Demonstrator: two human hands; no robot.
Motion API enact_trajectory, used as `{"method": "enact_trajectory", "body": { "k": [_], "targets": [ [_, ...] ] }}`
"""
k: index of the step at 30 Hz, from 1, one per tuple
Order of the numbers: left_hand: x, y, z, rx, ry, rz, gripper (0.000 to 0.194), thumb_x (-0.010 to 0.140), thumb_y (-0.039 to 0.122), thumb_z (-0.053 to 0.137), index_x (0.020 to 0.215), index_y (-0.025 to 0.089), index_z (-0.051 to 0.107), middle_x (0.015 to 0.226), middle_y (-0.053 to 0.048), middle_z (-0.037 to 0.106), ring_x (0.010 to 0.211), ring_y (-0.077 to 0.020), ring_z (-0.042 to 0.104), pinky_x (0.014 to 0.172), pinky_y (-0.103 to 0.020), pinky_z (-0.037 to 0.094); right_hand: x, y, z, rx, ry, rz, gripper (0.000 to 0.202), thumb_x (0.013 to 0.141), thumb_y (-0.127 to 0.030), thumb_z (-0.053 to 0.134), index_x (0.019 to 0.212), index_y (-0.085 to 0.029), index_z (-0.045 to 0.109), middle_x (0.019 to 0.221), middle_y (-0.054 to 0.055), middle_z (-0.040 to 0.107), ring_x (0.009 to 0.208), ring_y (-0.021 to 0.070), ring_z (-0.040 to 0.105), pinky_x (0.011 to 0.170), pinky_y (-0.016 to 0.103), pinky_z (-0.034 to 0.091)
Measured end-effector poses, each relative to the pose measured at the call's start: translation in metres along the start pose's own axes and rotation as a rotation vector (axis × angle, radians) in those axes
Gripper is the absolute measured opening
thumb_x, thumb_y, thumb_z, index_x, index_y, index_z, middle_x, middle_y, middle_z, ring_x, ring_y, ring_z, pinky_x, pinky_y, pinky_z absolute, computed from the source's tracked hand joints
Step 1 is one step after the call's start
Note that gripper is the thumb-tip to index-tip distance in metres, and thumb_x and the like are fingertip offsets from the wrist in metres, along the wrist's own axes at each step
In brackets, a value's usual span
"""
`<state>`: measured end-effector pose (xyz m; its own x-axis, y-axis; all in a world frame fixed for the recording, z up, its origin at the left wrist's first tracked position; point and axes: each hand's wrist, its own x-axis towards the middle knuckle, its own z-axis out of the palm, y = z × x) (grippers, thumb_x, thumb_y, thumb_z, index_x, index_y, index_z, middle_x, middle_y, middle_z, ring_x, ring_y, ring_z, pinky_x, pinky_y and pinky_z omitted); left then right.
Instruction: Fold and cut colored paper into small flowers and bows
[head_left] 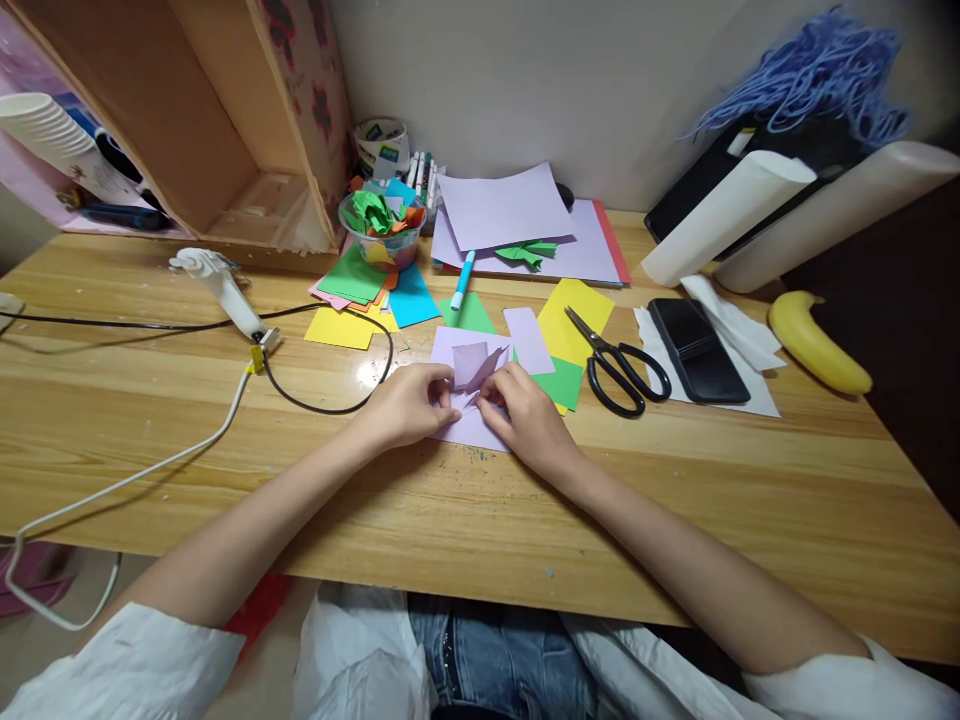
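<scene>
In from the counter's front edge, the folded purple paper sits between my hands, my right hand pinching its right side, my left hand curled at its left, whether gripping I can't tell.

I can't read any word or number from here. At the back, the roll of tape has printing on it, a green patch among dark marks, but the letters are too small for me. To the left, the stack of paper cups carries small dark marks, blurred past reading. The white cable bears 1 yellow tag, illegible too.
</scene>
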<state>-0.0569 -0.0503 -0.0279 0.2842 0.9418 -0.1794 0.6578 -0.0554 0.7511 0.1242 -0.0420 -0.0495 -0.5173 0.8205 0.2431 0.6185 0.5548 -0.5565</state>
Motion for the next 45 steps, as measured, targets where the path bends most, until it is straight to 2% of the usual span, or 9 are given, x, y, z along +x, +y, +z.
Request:
{"method": "enact_trajectory", "body": {
  "k": [5, 10, 13, 18, 25, 31, 36, 41, 45],
  "targets": [
    [-0.001, 0.0, 0.003, 0.033, 0.016, 0.004, 0.015, 0.065, 0.027, 0.06, 0.061, 0.018, 0.048, 0.062, 0.003, 0.057, 0.053, -0.0102, 0.046, 0.05, -0.022, 0.03, -0.001, 0.0, 0.002, -0.049, 0.003, -0.019, 0.003, 0.081, -0.014, 0.049, 0.08, -0.017, 0.05, 0.084, 0.006, 0.051, 0.077, 0.0181, 0.051, 0.066, 0.029, 0.043],
    [-0.005, 0.005, 0.013, 0.104, 0.174, -0.011, 0.021, 0.07, 0.035, 0.058, 0.062, 0.018, 0.047, 0.061, 0.002, 0.056, 0.056, -0.0119, 0.047, 0.051, -0.023, 0.028, -0.003, -0.002, 0.0, -0.15, 0.02, -0.052, 0.006, 0.082, -0.015, 0.048, 0.083, -0.017, 0.053, 0.086, 0.007, 0.053, 0.079, 0.0183, 0.052, 0.068, 0.029, 0.043],
    [-0.007, 0.009, 0.018, 0.142, 0.225, -0.034, 0.025, 0.07, 0.039, 0.059, 0.062, 0.018, 0.047, 0.06, 0.002, 0.055, 0.056, -0.0123, 0.046, 0.05, -0.023, 0.027, -0.004, -0.003, -0.002, -0.224, 0.037, -0.063, 0.007, 0.083, -0.017, 0.048, 0.082, -0.017, 0.056, 0.085, 0.007, 0.055, 0.077, 0.019, 0.053, 0.067, 0.03, 0.043],
    [-0.008, 0.012, 0.021, 0.194, 0.274, -0.063, 0.033, 0.074, 0.046, 0.053, 0.06, 0.018, 0.044, 0.058, 0.002, 0.054, 0.053, -0.012, 0.045, 0.049, -0.023, 0.025, -0.008, 0.004, -0.007, -0.116, 0.025, -0.167, 0.015, 0.086, -0.017, 0.045, 0.085, -0.017, 0.06, 0.091, 0.006, 0.06, 0.078, 0.0157, 0.057, 0.066, 0.026, 0.045],
    [-0.009, 0.014, 0.022, 0.229, 0.276, -0.075, 0.026, 0.072, 0.041, 0.054, 0.062, 0.019, 0.045, 0.059, 0.002, 0.055, 0.054, -0.0125, 0.047, 0.05, -0.024, 0.025, -0.012, 0.011, -0.015, -0.206, -0.056, -0.36, 0.02, 0.087, -0.016, 0.044, 0.086, -0.015, 0.063, 0.088, 0.008, 0.065, 0.082, 0.0177, 0.057, 0.068, 0.028, 0.047],
    [-0.012, 0.022, 0.027, 0.301, 0.326, -0.09, 0.021, 0.076, 0.04, 0.05, 0.069, 0.02, 0.046, 0.062, 0.002, 0.056, 0.056, -0.0133, 0.048, 0.048, -0.024, 0.023, -0.015, 0.002, -0.015, -0.307, -0.068, -0.324, 0.02, 0.086, -0.013, 0.043, 0.085, -0.013, 0.063, 0.088, 0.009, 0.064, 0.08, 0.0191, 0.055, 0.065, 0.029, 0.045],
    [-0.009, 0.02, 0.024, 0.282, 0.288, -0.105, 0.025, 0.076, 0.044, 0.051, 0.07, 0.021, 0.047, 0.062, 0.002, 0.055, 0.056, -0.0138, 0.048, 0.049, -0.024, 0.024, -0.017, 0.0, -0.013, -0.294, -0.015, -0.238, 0.019, 0.085, -0.012, 0.044, 0.083, -0.014, 0.063, 0.084, 0.009, 0.062, 0.08, 0.0192, 0.055, 0.066, 0.029, 0.045],
    [-0.007, 0.011, 0.018, 0.183, 0.187, -0.072, 0.026, 0.071, 0.042, 0.059, 0.069, 0.021, 0.043, 0.064, 0.003, 0.056, 0.056, -0.0134, 0.047, 0.05, -0.024, 0.027, -0.017, -0.003, -0.012, -0.352, -0.011, -0.179, 0.018, 0.083, -0.011, 0.045, 0.074, -0.014, 0.061, 0.078, 0.008, 0.06, 0.075, 0.0198, 0.053, 0.063, 0.03, 0.043],
    [-0.008, 0.011, 0.016, 0.172, 0.159, -0.067, 0.025, 0.071, 0.038, 0.059, 0.067, 0.02, 0.042, 0.064, 0.002, 0.056, 0.057, -0.0139, 0.048, 0.05, -0.024, 0.026, -0.017, 0.0, -0.01, -0.329, 0.002, -0.22, 0.018, 0.085, -0.014, 0.045, 0.082, -0.014, 0.063, 0.082, 0.009, 0.061, 0.077, 0.0197, 0.052, 0.065, 0.029, 0.043]
  ]
}}
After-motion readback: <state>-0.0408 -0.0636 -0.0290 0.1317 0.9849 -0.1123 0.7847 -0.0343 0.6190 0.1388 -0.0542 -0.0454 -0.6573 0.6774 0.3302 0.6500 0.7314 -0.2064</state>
